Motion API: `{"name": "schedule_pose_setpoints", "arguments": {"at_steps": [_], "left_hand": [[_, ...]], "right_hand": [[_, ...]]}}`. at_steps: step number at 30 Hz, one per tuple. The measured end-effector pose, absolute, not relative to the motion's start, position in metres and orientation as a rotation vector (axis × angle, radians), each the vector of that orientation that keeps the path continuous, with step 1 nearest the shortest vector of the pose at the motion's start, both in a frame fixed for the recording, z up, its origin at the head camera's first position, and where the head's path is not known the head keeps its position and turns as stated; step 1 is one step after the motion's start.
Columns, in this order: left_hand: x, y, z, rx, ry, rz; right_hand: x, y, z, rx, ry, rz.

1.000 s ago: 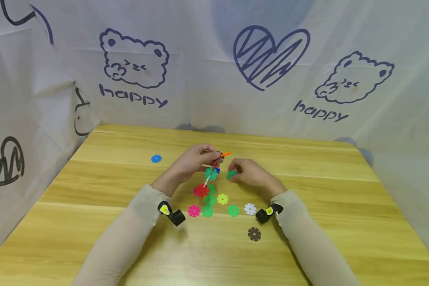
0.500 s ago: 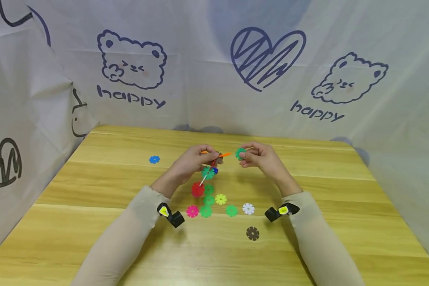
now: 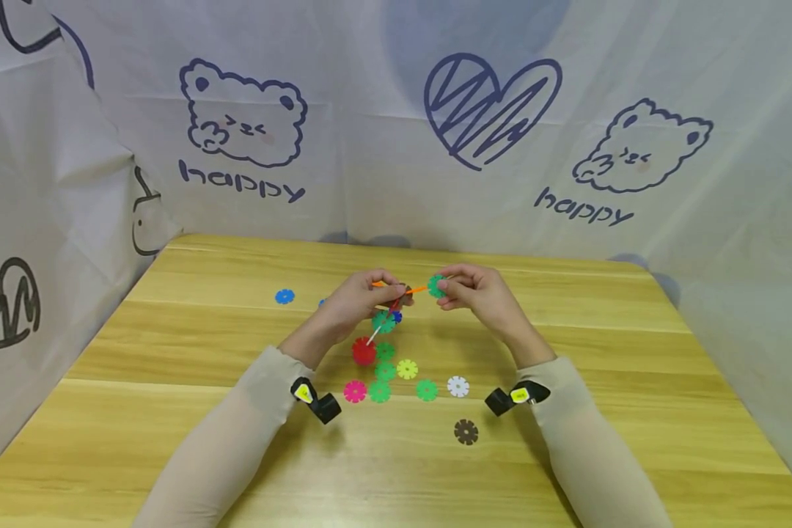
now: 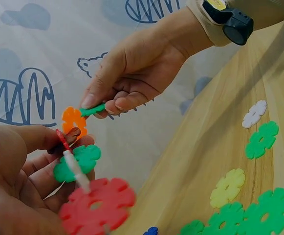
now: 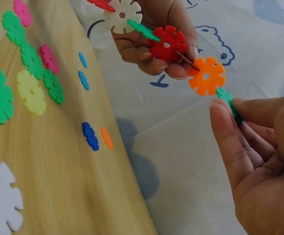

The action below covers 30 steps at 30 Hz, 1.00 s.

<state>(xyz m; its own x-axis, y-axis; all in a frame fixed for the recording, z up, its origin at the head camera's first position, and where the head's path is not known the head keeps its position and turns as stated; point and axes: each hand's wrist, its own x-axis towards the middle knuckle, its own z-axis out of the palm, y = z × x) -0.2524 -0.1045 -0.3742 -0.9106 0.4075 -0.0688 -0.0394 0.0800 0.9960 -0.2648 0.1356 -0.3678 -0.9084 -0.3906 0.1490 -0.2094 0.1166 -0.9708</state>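
Note:
My left hand [image 3: 363, 299] grips a chain of slotted plastic snowflake discs above the table. In the right wrist view the chain runs from a red disc through a white disc [image 5: 115, 20], a green one, a red disc [image 5: 173, 51] and a thin brown one, seen edge-on, to an orange disc [image 5: 198, 82]. My right hand [image 3: 482, 293] pinches a loose green disc [image 5: 225, 96] between thumb and fingers. Its edge meets the rim of the orange disc; whether the slots interlock I cannot tell. The left fingers partly cover the middle of the chain.
Flat on the wooden table [image 3: 567, 440] lie several green discs, a yellow disc [image 3: 402, 374], a white disc [image 3: 454, 391], a brown disc [image 3: 462, 437] and a pink disc [image 3: 350, 396]. Farther back is a blue disc [image 3: 281, 297]. A printed cloth [image 3: 369, 191] hangs behind.
My right hand has lifted the green disc from low near the tabletop, then moved it slightly left against the orange disc. The left hand has stayed almost still with the chain.

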Motion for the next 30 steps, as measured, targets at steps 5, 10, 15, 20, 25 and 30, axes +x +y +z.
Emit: {"name": "schedule_pose_setpoints", "arguments": {"at_steps": [5,10,15,20,25,30], "left_hand": [[-0.252,-0.104,-0.374,0.346,2.034,1.898],[-0.251,-0.103,-0.375,0.344,2.023,1.911],[-0.248,-0.101,-0.374,0.318,2.021,1.923],[-0.248,-0.100,-0.375,0.263,2.069,1.918],[-0.246,-0.100,-0.376,0.230,2.107,1.931],[-0.243,-0.099,-0.374,0.188,2.120,1.944]], "right_hand": [[-0.265,0.135,-0.368,-0.603,2.243,-1.907],[-0.264,0.134,-0.367,-0.596,2.260,-1.861],[-0.262,0.133,-0.367,-0.600,2.274,-1.839],[-0.260,0.129,-0.367,-0.585,2.302,-1.835],[-0.258,0.123,-0.370,-0.604,2.337,-1.858],[-0.255,0.119,-0.371,-0.588,2.376,-1.876]]}}
